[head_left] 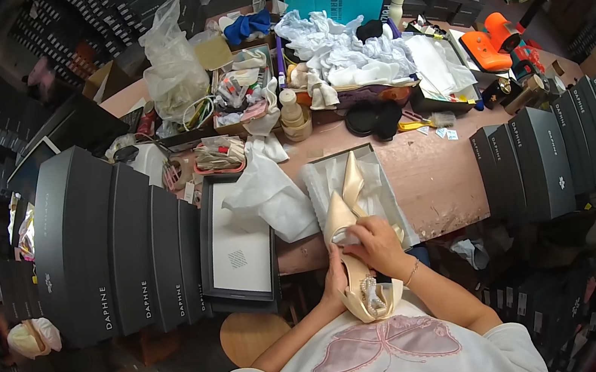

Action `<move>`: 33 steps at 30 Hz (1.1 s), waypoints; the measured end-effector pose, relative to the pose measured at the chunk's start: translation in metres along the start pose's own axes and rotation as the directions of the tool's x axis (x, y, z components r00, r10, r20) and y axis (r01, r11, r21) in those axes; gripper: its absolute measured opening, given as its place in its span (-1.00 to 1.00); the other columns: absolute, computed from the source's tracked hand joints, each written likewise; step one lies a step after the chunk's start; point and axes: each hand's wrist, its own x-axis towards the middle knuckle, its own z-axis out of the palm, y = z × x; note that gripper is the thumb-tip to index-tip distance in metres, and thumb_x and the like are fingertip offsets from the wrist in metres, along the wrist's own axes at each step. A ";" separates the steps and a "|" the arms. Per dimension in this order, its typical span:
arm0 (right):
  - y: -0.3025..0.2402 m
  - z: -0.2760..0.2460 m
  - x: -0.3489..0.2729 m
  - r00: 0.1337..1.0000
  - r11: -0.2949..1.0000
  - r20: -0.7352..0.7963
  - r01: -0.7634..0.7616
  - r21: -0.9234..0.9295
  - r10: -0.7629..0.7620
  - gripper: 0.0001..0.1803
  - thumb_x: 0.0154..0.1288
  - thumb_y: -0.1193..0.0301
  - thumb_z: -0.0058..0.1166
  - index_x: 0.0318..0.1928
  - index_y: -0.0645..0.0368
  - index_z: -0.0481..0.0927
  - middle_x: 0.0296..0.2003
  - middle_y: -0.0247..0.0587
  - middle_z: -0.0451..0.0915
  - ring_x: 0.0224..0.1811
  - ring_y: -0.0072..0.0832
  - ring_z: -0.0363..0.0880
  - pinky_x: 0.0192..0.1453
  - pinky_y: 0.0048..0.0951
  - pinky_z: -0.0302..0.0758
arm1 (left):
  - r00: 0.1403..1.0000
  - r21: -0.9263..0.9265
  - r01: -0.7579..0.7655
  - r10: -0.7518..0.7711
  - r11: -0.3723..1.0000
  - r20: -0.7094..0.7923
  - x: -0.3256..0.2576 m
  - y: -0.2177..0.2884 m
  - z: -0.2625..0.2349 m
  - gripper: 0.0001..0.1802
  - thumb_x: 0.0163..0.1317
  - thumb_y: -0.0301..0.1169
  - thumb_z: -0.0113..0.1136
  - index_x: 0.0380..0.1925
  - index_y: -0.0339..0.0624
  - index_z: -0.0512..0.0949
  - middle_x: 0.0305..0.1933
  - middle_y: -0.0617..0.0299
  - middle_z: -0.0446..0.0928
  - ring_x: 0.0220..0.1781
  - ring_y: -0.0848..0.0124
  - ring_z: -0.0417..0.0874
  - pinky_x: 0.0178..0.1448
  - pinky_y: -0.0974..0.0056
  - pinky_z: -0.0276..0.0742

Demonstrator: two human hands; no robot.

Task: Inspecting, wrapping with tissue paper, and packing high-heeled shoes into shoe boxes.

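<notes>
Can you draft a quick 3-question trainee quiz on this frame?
1. True or false: the left hand and right hand both hold the cream satin shoe.
2. Where is the second shoe? A) in the open shoebox B) on the round stool C) on the stacked black boxes
3. What lies just left of the shoebox?

Key: 1 true. 2 A. 3 crumpled white tissue paper, beside the box lid.
</notes>
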 end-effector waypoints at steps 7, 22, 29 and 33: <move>0.004 -0.037 0.008 0.954 0.863 0.211 -0.287 0.416 0.215 0.04 0.08 0.32 0.35 0.43 0.30 -0.05 0.24 0.21 0.32 0.27 -0.03 0.36 0.26 -0.27 0.33 | 0.975 0.133 0.111 -0.134 0.985 0.175 -0.011 0.013 0.024 -0.08 0.24 0.42 -0.49 -0.02 -0.23 0.43 -0.30 0.17 0.52 -0.40 0.42 0.57 -0.28 0.35 0.57; 0.053 -0.106 0.021 0.931 0.935 -0.190 -0.265 0.236 0.312 -0.16 -0.11 0.74 0.15 0.30 0.22 0.26 0.11 0.07 0.48 0.12 -0.12 0.53 0.14 -0.31 0.48 | 0.902 0.651 -0.406 0.169 0.642 0.396 0.040 0.070 0.066 -0.30 0.31 -0.32 0.17 0.36 -0.25 0.08 0.22 0.07 0.31 0.11 0.42 0.45 0.00 0.31 0.59; 0.253 -0.037 -0.076 0.728 0.781 -0.286 -0.600 0.173 0.623 -0.34 0.22 0.41 0.15 0.29 0.36 0.25 0.07 0.21 0.48 0.06 0.00 0.52 0.16 -0.23 0.42 | 0.756 0.623 -0.606 -0.114 -0.494 0.645 0.093 0.057 0.066 -0.66 0.12 -0.58 0.08 -0.05 -0.28 0.52 0.11 0.02 0.45 0.22 0.15 0.42 0.34 0.05 0.29; 0.251 -0.037 -0.094 0.714 0.711 0.016 -0.699 0.071 0.700 -0.44 0.26 0.42 0.03 0.26 0.28 0.30 0.17 0.19 0.37 0.21 0.06 0.33 0.28 -0.14 0.30 | 0.750 0.216 -0.553 -0.367 -0.805 0.551 0.141 0.036 0.034 -0.71 0.14 -0.46 -0.01 -0.12 -0.19 0.53 -0.05 0.04 0.50 0.21 0.13 0.42 0.44 -0.06 0.05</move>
